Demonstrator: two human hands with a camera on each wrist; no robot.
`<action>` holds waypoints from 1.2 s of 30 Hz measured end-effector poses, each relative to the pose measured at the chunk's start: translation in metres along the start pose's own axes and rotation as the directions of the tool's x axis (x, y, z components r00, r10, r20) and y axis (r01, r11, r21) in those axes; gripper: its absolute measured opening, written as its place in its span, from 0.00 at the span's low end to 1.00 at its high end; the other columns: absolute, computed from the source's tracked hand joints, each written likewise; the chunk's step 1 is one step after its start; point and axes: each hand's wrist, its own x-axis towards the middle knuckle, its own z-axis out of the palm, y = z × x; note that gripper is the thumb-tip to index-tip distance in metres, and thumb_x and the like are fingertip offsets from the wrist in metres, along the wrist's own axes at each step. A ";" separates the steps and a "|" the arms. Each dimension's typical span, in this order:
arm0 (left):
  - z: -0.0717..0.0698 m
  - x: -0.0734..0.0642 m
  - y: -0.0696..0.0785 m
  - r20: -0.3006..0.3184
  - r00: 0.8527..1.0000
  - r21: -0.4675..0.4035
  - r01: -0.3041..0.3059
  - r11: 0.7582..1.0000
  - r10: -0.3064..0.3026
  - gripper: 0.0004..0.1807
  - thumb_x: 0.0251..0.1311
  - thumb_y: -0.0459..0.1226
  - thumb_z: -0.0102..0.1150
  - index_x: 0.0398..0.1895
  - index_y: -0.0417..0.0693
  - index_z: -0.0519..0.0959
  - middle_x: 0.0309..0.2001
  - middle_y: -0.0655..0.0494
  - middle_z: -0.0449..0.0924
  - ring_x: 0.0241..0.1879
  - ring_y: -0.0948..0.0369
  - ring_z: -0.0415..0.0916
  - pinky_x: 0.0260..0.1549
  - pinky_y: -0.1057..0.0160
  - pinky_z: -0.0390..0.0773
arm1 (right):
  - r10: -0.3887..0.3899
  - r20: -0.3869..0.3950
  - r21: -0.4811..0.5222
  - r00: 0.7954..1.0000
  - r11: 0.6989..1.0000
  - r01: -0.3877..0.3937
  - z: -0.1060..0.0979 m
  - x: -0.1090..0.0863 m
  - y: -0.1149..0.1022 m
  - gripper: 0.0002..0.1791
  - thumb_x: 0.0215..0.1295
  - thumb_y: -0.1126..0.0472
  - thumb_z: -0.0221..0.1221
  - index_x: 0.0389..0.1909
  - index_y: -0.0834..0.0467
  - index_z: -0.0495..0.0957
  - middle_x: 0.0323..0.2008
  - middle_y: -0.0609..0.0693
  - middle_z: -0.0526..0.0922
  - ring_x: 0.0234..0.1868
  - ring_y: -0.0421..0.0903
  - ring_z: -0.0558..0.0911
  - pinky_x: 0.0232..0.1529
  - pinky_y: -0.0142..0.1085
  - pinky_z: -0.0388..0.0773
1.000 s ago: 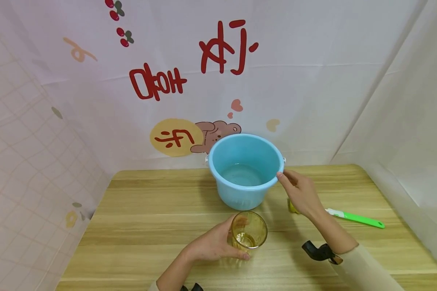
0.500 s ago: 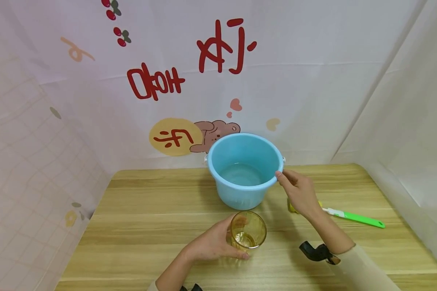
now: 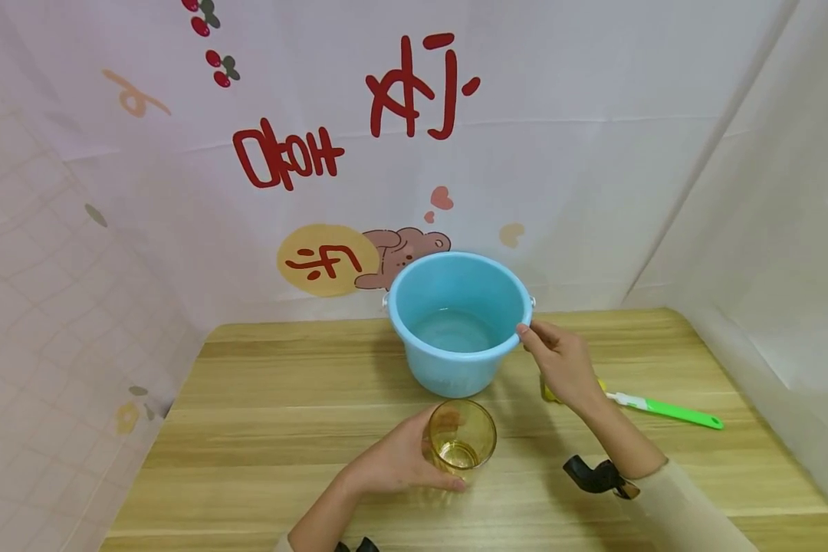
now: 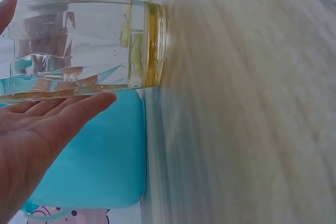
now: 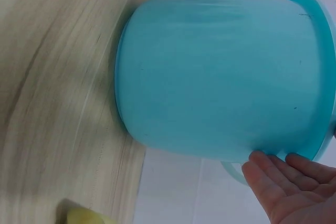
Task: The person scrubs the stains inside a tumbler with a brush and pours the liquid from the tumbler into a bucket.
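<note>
In the head view my left hand (image 3: 403, 456) holds an amber drinking glass (image 3: 464, 433) near the front middle of the table, thumb on the near side and fingers behind. The left wrist view shows the thick base of the glass (image 4: 152, 45) at the tabletop. Beyond it stands a light blue bucket (image 3: 455, 376) with some clear water (image 3: 451, 333) inside. My right hand (image 3: 566, 364) grips the right side of the bucket's rim, thumb on top. From the right wrist view, its fingers (image 5: 283, 177) press against the bucket wall just under the rim.
Right of the bucket lies a cleaning brush with a green and white handle (image 3: 683, 414) and a yellow head (image 3: 550, 392), partly hidden by my right hand. White printed cloth (image 3: 579, 192) hangs behind the wooden table (image 3: 269, 399) and on both sides.
The whole head view has shifted slightly, so things sit a little farther left. The glass has edged slightly left with my left hand; my right hand keeps its grip on the bucket rim.
</note>
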 end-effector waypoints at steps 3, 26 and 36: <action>-0.001 0.000 -0.001 0.008 1.000 -0.042 -0.001 0.999 0.001 0.46 0.52 0.36 0.83 0.74 0.60 0.68 0.68 0.53 0.72 0.69 0.51 0.71 0.68 0.54 0.72 | 0.003 -0.001 0.006 1.000 1.000 -0.003 0.000 0.000 0.000 0.28 0.80 0.46 0.57 0.64 0.66 0.80 0.51 0.63 0.87 0.50 0.62 0.88 0.53 0.59 0.83; -0.008 -0.009 0.020 -0.096 0.995 0.097 0.024 0.995 -0.015 0.50 0.47 0.41 0.86 0.74 0.59 0.69 0.68 0.56 0.74 0.68 0.55 0.72 0.66 0.55 0.73 | 0.002 0.022 0.020 1.000 1.000 -0.003 -0.004 0.004 0.004 0.27 0.80 0.47 0.58 0.64 0.66 0.80 0.51 0.62 0.88 0.48 0.62 0.88 0.52 0.56 0.84; -0.013 -0.016 0.029 -0.194 0.981 0.082 -0.009 0.997 0.025 0.46 0.46 0.43 0.87 0.70 0.57 0.72 0.62 0.61 0.79 0.62 0.56 0.77 0.60 0.50 0.78 | 0.010 0.026 0.044 1.000 0.999 -0.012 -0.003 0.005 0.004 0.27 0.79 0.49 0.60 0.64 0.66 0.80 0.52 0.62 0.88 0.48 0.58 0.89 0.50 0.46 0.86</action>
